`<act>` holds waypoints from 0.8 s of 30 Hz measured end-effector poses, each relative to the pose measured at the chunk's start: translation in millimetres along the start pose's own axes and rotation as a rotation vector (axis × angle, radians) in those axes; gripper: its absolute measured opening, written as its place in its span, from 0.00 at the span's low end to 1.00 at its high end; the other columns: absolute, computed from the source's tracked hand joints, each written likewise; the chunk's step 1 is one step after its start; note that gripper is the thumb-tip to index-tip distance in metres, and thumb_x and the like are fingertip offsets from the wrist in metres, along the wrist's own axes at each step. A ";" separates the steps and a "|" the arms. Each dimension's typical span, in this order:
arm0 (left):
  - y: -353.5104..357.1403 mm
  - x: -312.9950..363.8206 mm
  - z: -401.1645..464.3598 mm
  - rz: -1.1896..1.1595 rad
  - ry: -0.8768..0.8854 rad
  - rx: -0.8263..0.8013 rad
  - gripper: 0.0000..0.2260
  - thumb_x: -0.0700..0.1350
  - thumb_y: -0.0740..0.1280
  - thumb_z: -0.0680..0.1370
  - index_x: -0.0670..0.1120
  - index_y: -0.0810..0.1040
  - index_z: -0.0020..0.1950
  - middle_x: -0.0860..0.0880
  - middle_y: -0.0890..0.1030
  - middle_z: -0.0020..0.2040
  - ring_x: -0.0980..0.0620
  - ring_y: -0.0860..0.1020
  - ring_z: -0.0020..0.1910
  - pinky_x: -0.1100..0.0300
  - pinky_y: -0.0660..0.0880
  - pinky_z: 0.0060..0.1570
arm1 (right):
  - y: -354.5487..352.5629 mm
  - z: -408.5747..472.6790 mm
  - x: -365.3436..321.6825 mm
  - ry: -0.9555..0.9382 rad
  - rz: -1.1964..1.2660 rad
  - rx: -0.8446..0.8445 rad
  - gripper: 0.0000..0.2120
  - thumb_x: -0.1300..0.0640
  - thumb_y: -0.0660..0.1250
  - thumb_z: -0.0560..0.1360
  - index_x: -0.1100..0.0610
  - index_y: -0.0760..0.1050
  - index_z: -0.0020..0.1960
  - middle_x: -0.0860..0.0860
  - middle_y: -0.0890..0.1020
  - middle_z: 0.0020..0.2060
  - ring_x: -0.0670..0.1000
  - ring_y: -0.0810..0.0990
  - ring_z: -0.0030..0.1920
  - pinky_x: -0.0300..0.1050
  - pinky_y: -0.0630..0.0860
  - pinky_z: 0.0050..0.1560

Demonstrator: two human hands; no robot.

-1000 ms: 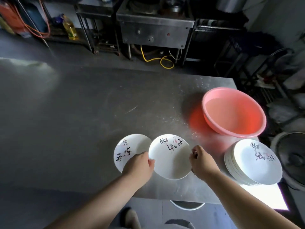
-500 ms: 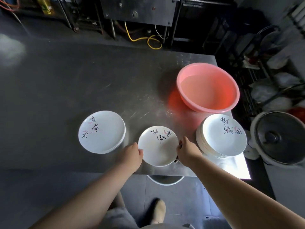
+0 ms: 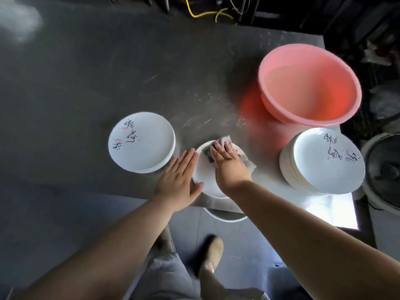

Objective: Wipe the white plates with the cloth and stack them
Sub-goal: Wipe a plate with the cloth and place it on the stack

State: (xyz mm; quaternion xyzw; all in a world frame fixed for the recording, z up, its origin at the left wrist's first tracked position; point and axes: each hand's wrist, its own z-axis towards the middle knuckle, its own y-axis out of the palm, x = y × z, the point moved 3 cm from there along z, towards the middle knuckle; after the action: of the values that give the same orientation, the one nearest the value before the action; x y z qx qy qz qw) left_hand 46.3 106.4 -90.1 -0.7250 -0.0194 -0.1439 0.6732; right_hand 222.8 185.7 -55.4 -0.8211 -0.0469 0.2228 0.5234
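The right hand (image 3: 229, 164) presses a grey cloth (image 3: 225, 148) flat-fingered onto the white plate (image 3: 204, 169); the left hand (image 3: 179, 180), fingers straight, steadies its rim. The plate sits at the steel table (image 3: 108, 83) edge, between two plate stacks (image 3: 141, 141) (image 3: 322, 161). A hard wipe toward the person could push it off.

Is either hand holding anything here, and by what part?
Neither grips. The right hand presses the cloth flat onto the middle plate; the left hand lies open against that plate's left rim.
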 end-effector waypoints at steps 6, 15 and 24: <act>-0.7 0.8 2.8 0.023 0.007 0.000 0.43 0.68 0.55 0.80 0.42 0.52 0.86 0.46 0.50 0.87 0.47 0.50 0.85 0.44 0.51 0.83 | 16.8 -17.5 -4.7 -0.254 -0.076 -0.030 0.36 0.54 0.62 0.82 0.51 0.51 0.86 0.47 0.49 0.85 0.53 0.40 0.84 0.47 0.33 0.81; 7.7 -1.2 4.9 0.054 0.011 0.019 0.43 0.69 0.55 0.80 0.44 0.51 0.86 0.47 0.50 0.87 0.48 0.50 0.85 0.43 0.52 0.82 | 0.0 -17.5 6.8 -0.294 -0.228 -0.045 0.33 0.49 0.54 0.84 0.56 0.48 0.86 0.52 0.47 0.85 0.56 0.39 0.85 0.54 0.39 0.84; 11.8 -1.8 4.8 0.089 0.021 0.051 0.43 0.69 0.54 0.80 0.44 0.50 0.86 0.47 0.50 0.87 0.47 0.50 0.85 0.43 0.53 0.82 | 16.1 -66.0 19.8 -0.437 -0.289 -0.133 0.35 0.46 0.55 0.83 0.54 0.49 0.86 0.49 0.48 0.85 0.56 0.42 0.85 0.56 0.44 0.84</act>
State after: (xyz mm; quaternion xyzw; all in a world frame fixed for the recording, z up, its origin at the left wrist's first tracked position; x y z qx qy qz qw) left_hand 48.1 110.3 -102.2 -0.7062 0.0164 -0.1210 0.6974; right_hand 265.4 129.3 -52.6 -0.7709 -0.2901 0.3141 0.4722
